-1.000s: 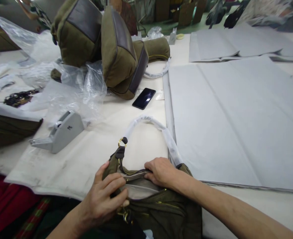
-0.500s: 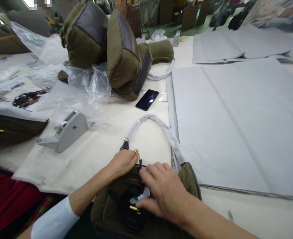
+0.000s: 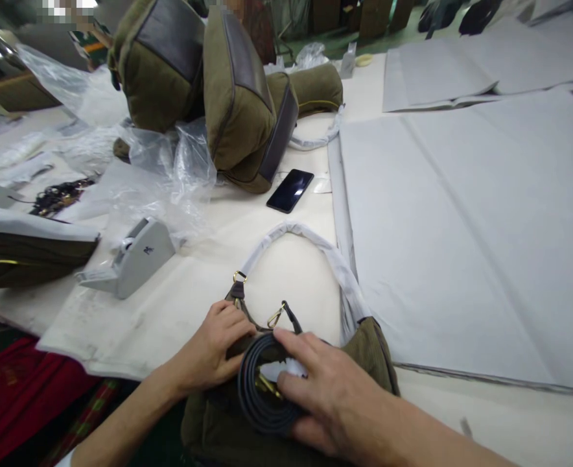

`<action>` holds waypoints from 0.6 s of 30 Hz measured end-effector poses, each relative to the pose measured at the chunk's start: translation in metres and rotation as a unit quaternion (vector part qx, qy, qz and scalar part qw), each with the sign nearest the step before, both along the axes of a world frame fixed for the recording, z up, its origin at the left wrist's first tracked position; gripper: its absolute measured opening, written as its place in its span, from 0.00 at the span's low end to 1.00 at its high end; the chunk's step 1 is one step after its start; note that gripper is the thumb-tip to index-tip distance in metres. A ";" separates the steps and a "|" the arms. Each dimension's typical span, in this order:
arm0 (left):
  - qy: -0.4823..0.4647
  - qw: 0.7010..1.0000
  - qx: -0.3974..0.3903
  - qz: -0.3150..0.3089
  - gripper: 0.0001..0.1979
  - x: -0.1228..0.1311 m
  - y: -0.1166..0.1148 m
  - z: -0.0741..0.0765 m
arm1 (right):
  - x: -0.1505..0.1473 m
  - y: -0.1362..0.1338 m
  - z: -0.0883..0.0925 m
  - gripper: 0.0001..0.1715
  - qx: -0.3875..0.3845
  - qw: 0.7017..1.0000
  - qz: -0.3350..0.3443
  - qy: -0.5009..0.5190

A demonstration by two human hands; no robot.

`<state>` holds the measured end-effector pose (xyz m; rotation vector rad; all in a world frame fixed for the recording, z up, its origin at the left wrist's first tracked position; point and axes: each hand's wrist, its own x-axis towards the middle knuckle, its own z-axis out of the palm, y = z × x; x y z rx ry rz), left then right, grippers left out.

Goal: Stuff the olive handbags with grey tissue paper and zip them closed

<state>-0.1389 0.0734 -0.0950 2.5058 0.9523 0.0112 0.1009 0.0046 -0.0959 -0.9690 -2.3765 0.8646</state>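
"Two hands at one bag. What is the right one doing?"

"The right hand [image 3: 338, 392] holds a coiled dark strap [image 3: 252, 399], fingers closed over its side, above the olive bag [image 3: 213, 421]. A white piece and gold metal show inside the coil."

"And the left?"

"The left hand [image 3: 221, 347] has its fingers bent at the bag's upper edge, thumb close by the coil. Whether it grips the fabric, I cannot tell."

"Where does the bag lie?"

"At the near edge of the pale table [image 3: 199, 285], its white-wrapped handle [image 3: 310, 235] arching away. A gold clip [image 3: 275, 316] sits inside that arch."

"Anything beyond?"

"A phone [image 3: 290, 191] past the handle, a grey tape dispenser [image 3: 145, 259] to the left, and large pale sheets [image 3: 461, 227] on the right."
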 end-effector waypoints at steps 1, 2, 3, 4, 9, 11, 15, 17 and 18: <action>-0.001 1.000 0.025 -0.011 0.08 -0.004 -0.005 0.000 | 0.007 0.009 0.005 0.18 -0.062 0.996 -0.032 0.054; -0.003 0.999 0.049 -0.020 0.10 -0.007 -0.010 0.000 | 0.011 0.018 0.007 0.18 -0.131 0.983 -0.063 0.114; -0.007 0.997 0.068 -0.024 0.12 -0.010 -0.014 0.000 | 0.014 0.028 0.008 0.17 -0.208 0.957 -0.094 0.178; -0.014 0.996 0.084 -0.025 0.12 -0.012 -0.018 -0.001 | 0.016 0.037 0.007 0.17 -0.291 0.917 -0.123 0.242; -0.037 0.992 0.109 -0.056 0.07 -0.022 -0.035 0.004 | 0.016 0.069 -0.004 0.22 -0.521 0.688 -0.223 0.454; -0.048 0.988 0.127 -0.068 0.10 -0.024 -0.042 0.009 | 0.017 0.074 -0.006 0.22 -0.515 0.682 -0.220 0.470; -0.075 0.982 0.157 -0.067 0.12 -0.024 -0.049 0.023 | 0.009 0.077 -0.005 0.21 -0.428 0.783 -0.199 0.405; -0.080 0.981 0.157 -0.077 0.11 -0.022 -0.047 0.030 | -0.003 0.079 -0.001 0.20 -0.318 0.877 -0.213 0.290; -0.078 0.981 0.156 -0.085 0.11 -0.021 -0.045 0.033 | -0.012 0.080 0.002 0.20 -0.258 0.918 -0.222 0.204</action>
